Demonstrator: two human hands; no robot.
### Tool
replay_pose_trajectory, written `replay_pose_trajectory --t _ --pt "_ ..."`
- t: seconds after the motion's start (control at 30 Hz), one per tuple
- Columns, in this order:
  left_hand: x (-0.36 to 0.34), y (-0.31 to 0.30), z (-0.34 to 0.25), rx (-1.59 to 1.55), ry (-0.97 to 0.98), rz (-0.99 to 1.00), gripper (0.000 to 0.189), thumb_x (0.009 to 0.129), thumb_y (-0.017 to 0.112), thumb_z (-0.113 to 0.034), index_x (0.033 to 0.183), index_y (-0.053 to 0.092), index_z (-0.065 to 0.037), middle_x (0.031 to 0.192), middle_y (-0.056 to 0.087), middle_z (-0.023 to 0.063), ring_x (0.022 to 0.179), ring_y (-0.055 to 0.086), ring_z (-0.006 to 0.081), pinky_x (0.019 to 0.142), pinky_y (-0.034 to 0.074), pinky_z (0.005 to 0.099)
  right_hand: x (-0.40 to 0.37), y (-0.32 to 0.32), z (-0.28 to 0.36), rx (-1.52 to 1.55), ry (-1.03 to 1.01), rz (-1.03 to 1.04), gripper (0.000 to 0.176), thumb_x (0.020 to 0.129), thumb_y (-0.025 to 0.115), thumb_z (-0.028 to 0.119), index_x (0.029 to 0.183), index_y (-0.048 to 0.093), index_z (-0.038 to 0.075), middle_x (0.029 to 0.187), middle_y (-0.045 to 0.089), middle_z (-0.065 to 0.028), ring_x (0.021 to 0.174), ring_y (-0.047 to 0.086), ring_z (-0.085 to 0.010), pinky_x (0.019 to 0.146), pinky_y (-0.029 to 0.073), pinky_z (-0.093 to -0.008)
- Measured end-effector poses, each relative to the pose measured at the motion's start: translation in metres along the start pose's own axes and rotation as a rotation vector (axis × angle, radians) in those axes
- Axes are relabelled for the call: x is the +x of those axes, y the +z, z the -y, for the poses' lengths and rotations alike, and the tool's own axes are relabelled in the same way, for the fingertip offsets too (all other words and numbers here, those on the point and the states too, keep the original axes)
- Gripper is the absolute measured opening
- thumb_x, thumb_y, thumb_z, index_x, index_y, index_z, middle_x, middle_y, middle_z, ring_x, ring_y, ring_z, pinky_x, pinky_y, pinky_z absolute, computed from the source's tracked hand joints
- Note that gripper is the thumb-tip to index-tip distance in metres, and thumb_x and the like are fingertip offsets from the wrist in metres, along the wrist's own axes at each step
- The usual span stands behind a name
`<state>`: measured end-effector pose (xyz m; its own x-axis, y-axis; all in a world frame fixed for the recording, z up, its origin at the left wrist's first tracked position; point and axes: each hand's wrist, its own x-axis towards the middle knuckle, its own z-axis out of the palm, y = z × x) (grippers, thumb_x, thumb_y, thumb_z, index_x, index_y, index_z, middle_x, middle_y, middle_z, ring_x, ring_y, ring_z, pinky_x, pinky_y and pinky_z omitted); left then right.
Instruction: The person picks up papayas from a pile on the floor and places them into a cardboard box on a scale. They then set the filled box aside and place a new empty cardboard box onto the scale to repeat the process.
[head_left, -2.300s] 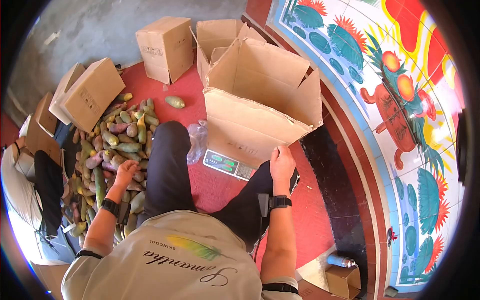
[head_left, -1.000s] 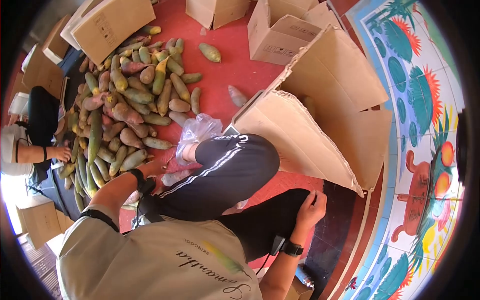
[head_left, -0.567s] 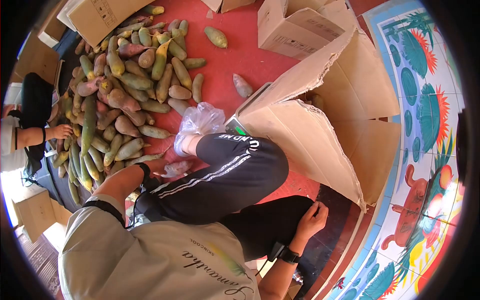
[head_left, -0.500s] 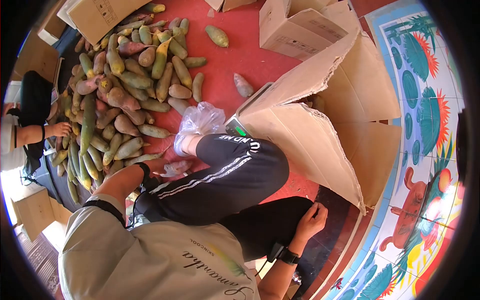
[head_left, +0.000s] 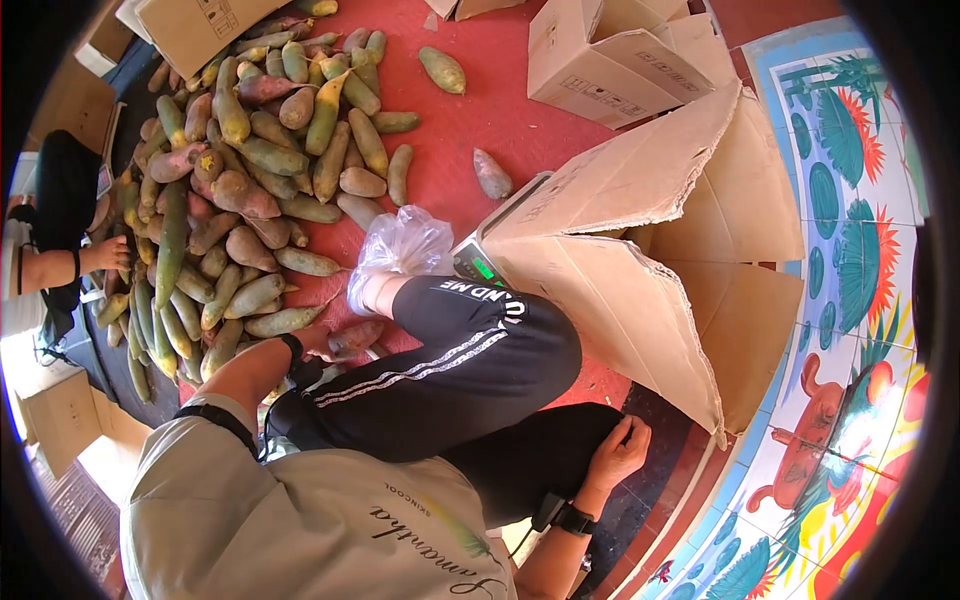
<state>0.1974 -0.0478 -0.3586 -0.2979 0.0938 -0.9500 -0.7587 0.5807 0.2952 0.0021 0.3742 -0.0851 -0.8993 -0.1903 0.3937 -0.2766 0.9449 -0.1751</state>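
Note:
My left hand [head_left: 318, 342] is down beside my bent leg, its fingers against one end of a reddish radish [head_left: 356, 338]; my forearm and trousers partly hide the grip. Left of it lies a heap of long green and reddish root vegetables that look like radishes [head_left: 268, 157]. My right hand [head_left: 620, 452] rests on my right knee, fingers curled in, with nothing visible in them. In front of my knees stands a large opened cardboard box [head_left: 610, 300], its flaps raised, on a scale [head_left: 478, 262] with a lit green display. Few of the box's contents show.
A single radish [head_left: 491, 174] lies by the scale, another [head_left: 442, 70] farther back. More cardboard boxes [head_left: 615, 65] stand behind. Clear plastic [head_left: 405, 243] covers my foot. At the left, another person's hand [head_left: 107, 254] touches the heap. A painted tile wall [head_left: 835, 300] bounds the right.
The reddish radish beside my left hand shows more clearly and sits slightly farther right. The other person's hand has shifted a little left. My right hand stays on my knee.

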Motion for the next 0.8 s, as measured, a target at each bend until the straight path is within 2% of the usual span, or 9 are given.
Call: replay_pose_trajectory --t 0.13,0.2,0.3,0.4,0.53,0.6,0.67,0.73,0.8 --pt "-0.006 -0.004 -0.009 -0.013 0.020 -0.087 0.064 0.060 0.079 -0.030 0.109 0.053 0.002 0.076 0.062 0.0170 0.060 0.061 0.0254 0.046 0.049 0.0366 0.000 0.000 0.001 -0.012 0.009 0.007 0.006 0.084 0.052 0.003 0.080 0.054 -0.001 0.074 0.054 -0.0143 0.066 0.055 -0.0300 0.060 0.045 -0.0366" --pt "0.013 -0.002 -0.003 0.012 0.003 -0.009 0.060 0.060 0.079 -0.032 0.103 0.057 0.004 0.080 0.064 0.0170 0.066 0.062 0.0258 0.050 0.050 0.0369 0.001 0.000 0.001 -0.027 0.010 0.011 0.006 0.084 0.052 0.004 0.080 0.054 0.000 0.074 0.054 -0.0144 0.066 0.054 -0.0306 0.059 0.044 -0.0370" --pt "-0.013 -0.014 -0.025 -0.008 -0.018 -0.005 0.059 0.060 0.078 -0.034 0.098 0.059 0.007 0.083 0.064 0.0172 0.068 0.063 0.0264 0.053 0.051 0.0368 0.001 0.001 -0.001 -0.040 0.005 0.014 0.006 0.084 0.052 0.004 0.080 0.054 0.000 0.074 0.054 -0.0145 0.066 0.054 -0.0311 0.059 0.044 -0.0376" --pt "-0.019 -0.021 -0.023 -0.085 -0.004 -0.059 0.062 0.060 0.077 -0.035 0.102 0.057 0.007 0.085 0.065 0.0169 0.068 0.063 0.0264 0.055 0.052 0.0367 0.002 0.000 -0.001 -0.029 0.000 0.024 0.007 0.084 0.052 0.005 0.080 0.055 0.000 0.074 0.054 -0.0145 0.066 0.054 -0.0314 0.059 0.044 -0.0383" --pt "-0.043 -0.040 -0.011 -0.019 0.061 -0.151 0.063 0.059 0.077 -0.033 0.105 0.057 0.006 0.083 0.064 0.0163 0.066 0.063 0.0249 0.054 0.051 0.0350 0.002 0.002 -0.003 -0.018 -0.005 0.000 0.007 0.084 0.052 0.006 0.080 0.055 0.000 0.074 0.054 -0.0146 0.066 0.054 -0.0315 0.059 0.044 -0.0388" --pt "-0.055 -0.051 -0.002 -0.090 0.033 -0.156 0.065 0.059 0.077 -0.032 0.107 0.056 0.005 0.082 0.064 0.0160 0.065 0.062 0.0236 0.055 0.051 0.0327 0.003 0.004 -0.003 0.009 -0.046 -0.031 0.008 0.083 0.053 0.005 0.079 0.054 0.000 0.073 0.054 -0.0163 0.064 0.054 -0.0346 0.056 0.044 -0.0407" --pt "-0.079 -0.059 0.005 -0.276 0.092 -0.171 0.065 0.059 0.076 -0.033 0.109 0.056 0.003 0.086 0.064 0.0163 0.066 0.062 0.0226 0.056 0.050 0.0313 0.003 0.004 -0.002 0.013 -0.044 -0.032 0.007 0.083 0.053 0.005 0.079 0.054 0.000 0.073 0.054 -0.0165 0.064 0.054 -0.0347 0.056 0.044 -0.0408" --pt "-0.096 -0.070 0.005 -0.227 -0.005 -0.263 0.063 0.060 0.075 -0.033 0.107 0.056 0.005 0.090 0.063 0.0167 0.069 0.062 0.0221 0.056 0.050 0.0312 0.004 0.005 -0.003 0.016 -0.043 -0.035 0.007 0.083 0.053 0.005 0.080 0.055 0.000 0.073 0.054 -0.0166 0.065 0.054 -0.0348 0.056 0.044 -0.0409" --pt "-0.107 -0.077 0.008 -0.187 -0.087 -0.259 0.063 0.060 0.074 -0.033 0.105 0.055 0.007 0.094 0.062 0.0168 0.072 0.062 0.0231 0.059 0.050 0.0326 0.004 0.005 -0.004 0.027 -0.047 -0.038 0.006 0.083 0.053 0.004 0.080 0.055 0.000 0.073 0.054 -0.0166 0.065 0.055 -0.0347 0.056 0.044 -0.0409"
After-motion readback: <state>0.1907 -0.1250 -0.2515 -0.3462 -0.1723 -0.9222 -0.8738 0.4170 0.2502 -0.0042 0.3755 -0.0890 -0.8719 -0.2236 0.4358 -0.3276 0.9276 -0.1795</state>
